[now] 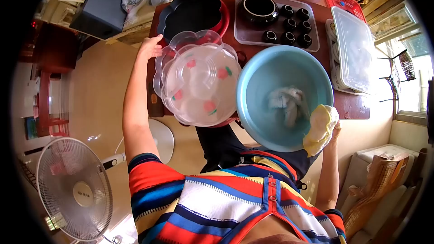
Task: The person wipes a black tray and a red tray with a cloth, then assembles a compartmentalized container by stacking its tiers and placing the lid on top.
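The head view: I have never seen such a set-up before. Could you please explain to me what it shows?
There is no machine here. A camera worn on a person's head looks down past the striped shirt at two bare hands. The left hand is at the edge of clear scalloped dishes; how firmly it grips is hard to tell. The right hand, mostly hidden, holds a yellowish cloth at the rim of a blue basin, where a whitish cloth lies. On the dark red table are a black scalloped tray, a clear tray with small black cups and a larger black pot, and a lidded box.
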`<action>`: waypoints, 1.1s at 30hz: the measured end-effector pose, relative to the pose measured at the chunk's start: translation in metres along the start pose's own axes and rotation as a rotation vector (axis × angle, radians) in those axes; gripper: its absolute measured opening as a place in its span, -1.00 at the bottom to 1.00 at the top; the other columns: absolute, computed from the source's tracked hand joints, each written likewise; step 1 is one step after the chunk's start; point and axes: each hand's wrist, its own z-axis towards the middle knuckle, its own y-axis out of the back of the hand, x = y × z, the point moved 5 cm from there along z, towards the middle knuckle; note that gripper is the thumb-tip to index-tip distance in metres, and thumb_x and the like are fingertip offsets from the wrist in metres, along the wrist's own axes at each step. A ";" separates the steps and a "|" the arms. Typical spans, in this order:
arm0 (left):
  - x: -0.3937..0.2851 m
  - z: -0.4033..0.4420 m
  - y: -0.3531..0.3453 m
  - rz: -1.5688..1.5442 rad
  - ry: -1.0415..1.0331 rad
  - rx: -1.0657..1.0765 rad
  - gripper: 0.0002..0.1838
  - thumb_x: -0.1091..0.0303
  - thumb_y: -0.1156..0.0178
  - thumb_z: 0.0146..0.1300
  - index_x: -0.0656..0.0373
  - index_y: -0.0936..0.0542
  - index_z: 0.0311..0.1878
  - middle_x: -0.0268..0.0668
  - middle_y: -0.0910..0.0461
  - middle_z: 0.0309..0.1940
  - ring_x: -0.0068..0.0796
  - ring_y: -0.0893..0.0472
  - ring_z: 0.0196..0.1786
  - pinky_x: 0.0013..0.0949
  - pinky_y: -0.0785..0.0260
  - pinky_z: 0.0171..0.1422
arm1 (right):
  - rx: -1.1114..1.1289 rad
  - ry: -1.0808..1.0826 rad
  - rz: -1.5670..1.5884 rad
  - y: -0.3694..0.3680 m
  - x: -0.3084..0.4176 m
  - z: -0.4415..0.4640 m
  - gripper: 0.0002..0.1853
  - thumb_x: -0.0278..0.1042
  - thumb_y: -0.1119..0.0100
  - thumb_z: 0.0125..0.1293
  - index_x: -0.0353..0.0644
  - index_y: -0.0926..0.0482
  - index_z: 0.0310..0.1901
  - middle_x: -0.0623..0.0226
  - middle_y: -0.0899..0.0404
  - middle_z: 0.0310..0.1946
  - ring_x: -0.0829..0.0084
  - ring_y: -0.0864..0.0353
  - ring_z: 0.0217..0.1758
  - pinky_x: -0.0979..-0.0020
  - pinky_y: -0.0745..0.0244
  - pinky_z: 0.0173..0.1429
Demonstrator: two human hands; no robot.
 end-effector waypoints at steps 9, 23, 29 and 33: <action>0.003 0.026 -0.017 0.082 0.044 0.258 -0.35 0.01 -0.26 0.14 0.40 -0.35 0.05 0.05 -0.54 -0.24 -0.08 -0.61 -0.31 -0.15 -0.54 -0.26 | -0.009 0.032 0.077 -0.005 -0.001 0.001 -0.28 -0.10 -0.39 -0.11 -0.19 -0.38 0.11 0.14 -0.53 -0.03 0.18 -0.55 -0.01 0.15 -0.48 0.10; -0.069 0.029 -0.026 -0.148 -0.184 -0.049 -0.54 0.23 -0.02 0.19 0.36 -0.35 0.08 -0.05 -0.49 -0.02 -0.01 -0.54 -0.02 0.18 -0.42 -0.01 | -0.017 0.024 0.108 -0.024 -0.004 0.005 -0.34 -0.18 -0.40 -0.12 -0.17 -0.39 0.07 0.16 -0.54 -0.08 0.22 -0.58 -0.07 0.20 -0.53 0.05; -0.108 0.035 0.006 -0.092 -0.570 -0.631 -0.44 0.29 -0.16 0.13 0.60 -0.31 0.05 0.19 -0.45 0.01 -0.06 -0.45 0.13 -0.25 -0.27 0.20 | 0.006 -0.010 0.079 -0.019 -0.005 0.008 -0.36 -0.20 -0.35 -0.08 -0.18 -0.41 0.09 0.16 -0.54 -0.06 0.21 -0.57 -0.04 0.18 -0.50 0.09; -0.130 -0.017 0.020 -0.284 -0.556 -0.556 -0.57 0.48 -0.18 0.03 0.52 -0.42 -0.03 0.11 -0.49 -0.02 -0.08 -0.52 0.03 -0.22 -0.35 0.15 | 0.009 0.003 0.019 -0.001 -0.009 0.012 -0.31 -0.12 -0.40 -0.10 -0.29 -0.42 0.07 0.11 -0.54 -0.06 0.23 -0.56 -0.04 0.20 -0.49 0.10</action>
